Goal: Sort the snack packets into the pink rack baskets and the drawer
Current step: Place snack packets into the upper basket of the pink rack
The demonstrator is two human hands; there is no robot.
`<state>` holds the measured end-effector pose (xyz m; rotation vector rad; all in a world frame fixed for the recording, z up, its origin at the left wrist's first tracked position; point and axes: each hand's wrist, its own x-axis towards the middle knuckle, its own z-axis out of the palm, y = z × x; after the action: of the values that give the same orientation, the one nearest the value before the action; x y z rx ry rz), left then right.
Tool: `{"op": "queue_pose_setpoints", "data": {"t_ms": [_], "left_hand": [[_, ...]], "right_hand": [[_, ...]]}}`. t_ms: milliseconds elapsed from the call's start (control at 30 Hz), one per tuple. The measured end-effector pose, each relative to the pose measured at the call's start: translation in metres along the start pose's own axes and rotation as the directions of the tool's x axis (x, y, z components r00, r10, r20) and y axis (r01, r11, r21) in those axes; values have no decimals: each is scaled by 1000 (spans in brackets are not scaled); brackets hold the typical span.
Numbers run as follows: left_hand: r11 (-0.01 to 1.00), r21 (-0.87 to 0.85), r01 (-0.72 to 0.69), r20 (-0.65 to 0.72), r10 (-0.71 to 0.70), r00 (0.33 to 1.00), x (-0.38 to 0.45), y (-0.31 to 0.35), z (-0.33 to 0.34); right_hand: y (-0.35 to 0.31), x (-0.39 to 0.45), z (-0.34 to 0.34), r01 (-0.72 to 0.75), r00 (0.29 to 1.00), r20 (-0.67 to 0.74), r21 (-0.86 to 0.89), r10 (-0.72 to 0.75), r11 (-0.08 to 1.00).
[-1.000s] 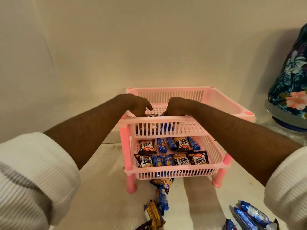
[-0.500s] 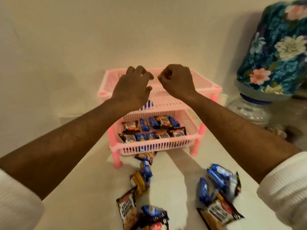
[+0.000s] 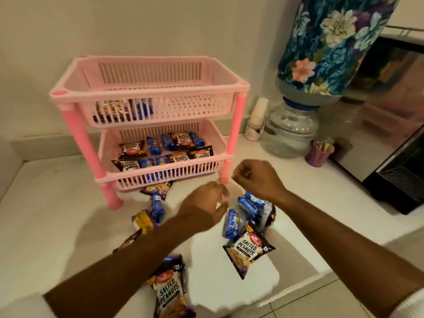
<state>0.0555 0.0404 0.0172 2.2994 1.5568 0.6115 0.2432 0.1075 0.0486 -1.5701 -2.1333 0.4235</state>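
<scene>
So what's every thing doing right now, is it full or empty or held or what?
Top basket: few packets, left end only.
Bottom basket: many packets, laid in rows.
Peanut packet: loose on counter, unheld.
Blue packets: piled on counter under the hands.
Left hand: blurred, fingers relaxed, holds nothing.
Right hand: curled, seems empty.
Water bottle: upended, under flowered cover.
Purple cup: upright, holds sticks.

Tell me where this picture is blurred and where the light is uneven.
Head view: the left hand is smeared by motion, its fingers indistinct; the right hand is sharper. Warm dim light; arm shadows cross the counter, with a bright patch near the peanut packet. The rack looks sharp.
</scene>
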Motion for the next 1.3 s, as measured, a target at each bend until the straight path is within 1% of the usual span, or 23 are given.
{"op": "queue_pose_setpoints", "data": {"t_ms": [33, 100, 167, 233, 300, 400, 500, 567, 667, 800, 867, 933, 1033, 1133, 1233, 1300], "left_hand": [[999, -33, -5, 39, 6, 999, -6, 0, 17], [994, -109, -3, 111, 15, 994, -17, -3, 44], [983, -163, 88, 192, -56, 980, -22, 2, 70], [976, -142, 162, 259, -121, 958, -25, 9, 92], [970, -120, 211, 279, -171, 945, -28, 19, 114], [962, -71, 264, 248, -239, 939, -31, 31, 135], [956, -25, 291, 159, -284, 946, -32, 38, 149], [942, -48, 333, 112, -326, 939, -33, 41, 155], [891, -145, 430, 40, -429, 902, -33, 45, 161], [795, -321, 514, -2, -543, 840, -26, 50, 153], [758, -396, 518, -37, -577, 816, -23, 49, 144], [739, -432, 518, -69, -600, 797, -20, 47, 134], [719, -482, 501, -142, -628, 766, -13, 46, 117], [705, -542, 457, -207, -639, 741, -2, 44, 93], [704, -593, 391, -255, -624, 739, 10, 41, 62], [725, -599, 339, -304, -598, 742, 18, 39, 41]], "right_hand": [[16, -6, 7, -28, 996, 81, -20, 30, 999], [39, -14, 21, -81, 976, 191, -112, 102, 990], [66, -16, 32, -63, 950, 281, -240, 132, 969], [86, -18, 45, -28, 930, 341, -310, 138, 950], [99, -19, 55, -5, 925, 356, -339, 133, 941], [110, -14, 65, 22, 937, 331, -369, 109, 929], [116, -7, 70, 57, 934, 346, -384, 87, 922], [121, -7, 74, 75, 937, 342, -388, 67, 919], [129, -8, 77, 77, 943, 328, -379, 56, 922], [141, 2, 74, 18, 933, 353, -260, 77, 966], [143, 8, 70, -34, 928, 361, -178, 97, 983], [141, 12, 68, -88, 926, 360, -79, 111, 993], [130, 16, 60, -121, 927, 363, 46, 96, 992], [109, 18, 47, -126, 937, 346, 213, 46, 969], [84, 18, 33, -105, 954, 298, 411, -25, 906], [67, 20, 22, -81, 963, 261, 496, -60, 865]]}}
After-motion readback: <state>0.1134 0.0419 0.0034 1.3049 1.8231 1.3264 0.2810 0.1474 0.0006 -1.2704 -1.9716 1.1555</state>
